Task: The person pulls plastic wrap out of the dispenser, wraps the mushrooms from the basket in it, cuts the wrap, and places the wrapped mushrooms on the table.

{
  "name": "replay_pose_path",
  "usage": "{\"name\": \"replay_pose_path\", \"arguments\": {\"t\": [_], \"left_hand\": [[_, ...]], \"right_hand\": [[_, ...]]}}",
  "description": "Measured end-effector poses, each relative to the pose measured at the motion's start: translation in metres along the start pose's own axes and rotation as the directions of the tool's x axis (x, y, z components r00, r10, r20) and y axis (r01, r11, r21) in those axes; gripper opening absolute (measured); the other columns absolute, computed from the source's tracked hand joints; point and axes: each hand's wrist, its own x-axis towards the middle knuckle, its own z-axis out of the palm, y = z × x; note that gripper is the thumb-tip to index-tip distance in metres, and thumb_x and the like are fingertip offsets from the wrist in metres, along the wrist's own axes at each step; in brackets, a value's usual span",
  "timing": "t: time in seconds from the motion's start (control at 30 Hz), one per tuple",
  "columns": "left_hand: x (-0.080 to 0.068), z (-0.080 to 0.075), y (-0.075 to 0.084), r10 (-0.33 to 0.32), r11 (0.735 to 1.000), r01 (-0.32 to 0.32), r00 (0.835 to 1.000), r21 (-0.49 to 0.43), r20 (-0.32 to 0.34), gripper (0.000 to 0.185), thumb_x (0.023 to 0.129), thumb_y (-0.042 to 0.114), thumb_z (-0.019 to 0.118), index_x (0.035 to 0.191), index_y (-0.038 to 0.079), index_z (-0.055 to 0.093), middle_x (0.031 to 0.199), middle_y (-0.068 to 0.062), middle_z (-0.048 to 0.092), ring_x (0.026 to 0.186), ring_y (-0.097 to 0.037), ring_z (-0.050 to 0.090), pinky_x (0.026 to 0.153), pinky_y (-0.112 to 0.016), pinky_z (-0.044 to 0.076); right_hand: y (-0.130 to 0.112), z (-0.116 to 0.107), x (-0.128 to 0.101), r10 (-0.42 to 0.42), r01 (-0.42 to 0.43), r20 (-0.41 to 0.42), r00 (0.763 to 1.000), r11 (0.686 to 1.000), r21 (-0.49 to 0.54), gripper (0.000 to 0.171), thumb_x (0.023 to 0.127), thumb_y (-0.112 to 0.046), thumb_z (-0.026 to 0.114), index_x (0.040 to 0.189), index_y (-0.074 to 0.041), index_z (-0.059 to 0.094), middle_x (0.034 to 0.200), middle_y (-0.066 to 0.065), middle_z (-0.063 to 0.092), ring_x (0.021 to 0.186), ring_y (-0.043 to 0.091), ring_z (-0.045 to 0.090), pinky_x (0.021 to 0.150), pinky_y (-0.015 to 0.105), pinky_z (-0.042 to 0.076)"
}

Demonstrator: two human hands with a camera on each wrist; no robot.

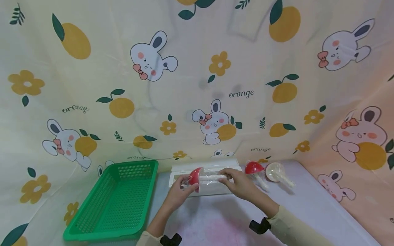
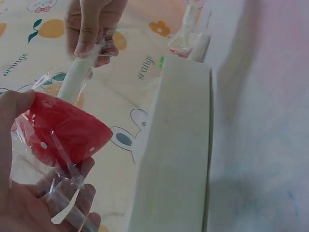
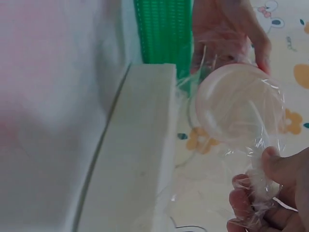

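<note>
A mushroom-shaped piece [image 1: 194, 176] in a clear plastic wrapper is held level between both hands, above an open white box [image 1: 212, 191]. Its red cap [image 2: 67, 130] with white dots lies in my left hand [image 1: 177, 194], thumb on one side and fingers on the other. The right hand [image 1: 238, 183] pinches the far end of its white stem [image 2: 75, 79], where the wrapper bunches up. From the right wrist, the pale round underside [image 3: 239, 104] of the cap shows through the plastic. The hands partly hide the inside of the box.
Left of the box stands a green mesh basket [image 1: 120, 194]. Two more wrapped mushrooms lie at the table's back right, one showing its red cap [image 1: 254, 167], the other its pale underside [image 1: 274, 172]. A printed cloth [image 1: 191, 65] hangs behind the table [image 1: 307, 201].
</note>
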Motion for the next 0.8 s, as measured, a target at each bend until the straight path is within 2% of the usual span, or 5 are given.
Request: {"name": "replay_pose_path", "arguments": {"t": [0.23, 0.43, 0.53, 0.67, 0.8], "left_hand": [[0.002, 0.008, -0.006, -0.050, 0.999, 0.049, 0.999, -0.004, -0.021, 0.074, 0.095, 0.058, 0.077, 0.144, 0.007, 0.057, 0.145, -0.019, 0.062, 0.133, -0.042, 0.058, 0.101, -0.058, 0.058], [0.007, 0.011, -0.003, -0.098, 0.995, 0.098, 0.994, 0.017, -0.043, 0.081, 0.093, 0.064, 0.076, 0.146, 0.005, 0.058, 0.145, -0.021, 0.063, 0.134, -0.044, 0.058, 0.101, -0.060, 0.057], [0.010, 0.011, -0.003, -0.119, 0.992, 0.121, 0.991, 0.027, -0.052, 0.083, 0.093, 0.066, 0.074, 0.146, 0.005, 0.058, 0.144, -0.021, 0.063, 0.131, -0.042, 0.060, 0.099, -0.058, 0.059], [0.011, 0.012, -0.002, -0.138, 0.989, 0.140, 0.989, 0.038, -0.045, 0.083, 0.093, 0.071, 0.070, 0.147, 0.008, 0.058, 0.142, -0.019, 0.065, 0.124, -0.038, 0.062, 0.094, -0.055, 0.061], [0.014, 0.013, 0.000, -0.153, 0.983, 0.157, 0.987, 0.092, -0.049, 0.085, 0.093, 0.074, 0.067, 0.148, 0.009, 0.057, 0.139, -0.018, 0.066, 0.118, -0.034, 0.062, 0.088, -0.053, 0.060]], "right_hand": [[0.011, 0.015, -0.004, 0.040, -0.041, 0.037, 0.999, 0.998, 0.045, 0.048, 0.097, -0.031, 0.082, 0.138, -0.023, 0.058, 0.113, 0.001, 0.066, 0.100, 0.021, 0.061, 0.078, 0.032, 0.064], [0.015, 0.025, -0.005, 0.004, -0.002, 0.013, 1.000, 0.996, -0.093, 0.076, 0.083, -0.036, 0.096, 0.144, -0.025, 0.052, 0.129, 0.004, 0.066, 0.115, 0.025, 0.062, 0.090, 0.046, 0.064], [0.017, 0.028, -0.003, -0.053, 0.048, -0.023, 0.998, 0.986, -0.159, 0.070, 0.083, -0.026, 0.096, 0.139, -0.021, 0.055, 0.132, 0.005, 0.067, 0.117, 0.026, 0.063, 0.094, 0.048, 0.062], [0.021, 0.031, -0.001, -0.143, 0.123, -0.080, 0.987, 0.969, -0.216, 0.051, 0.085, -0.013, 0.093, 0.125, -0.016, 0.062, 0.122, 0.006, 0.072, 0.108, 0.024, 0.066, 0.091, 0.045, 0.063], [0.024, 0.032, 0.001, -0.161, 0.125, -0.135, 0.978, 0.962, -0.244, 0.040, 0.085, -0.011, 0.093, 0.117, -0.014, 0.069, 0.116, 0.004, 0.072, 0.104, 0.022, 0.064, 0.089, 0.042, 0.063]]}}
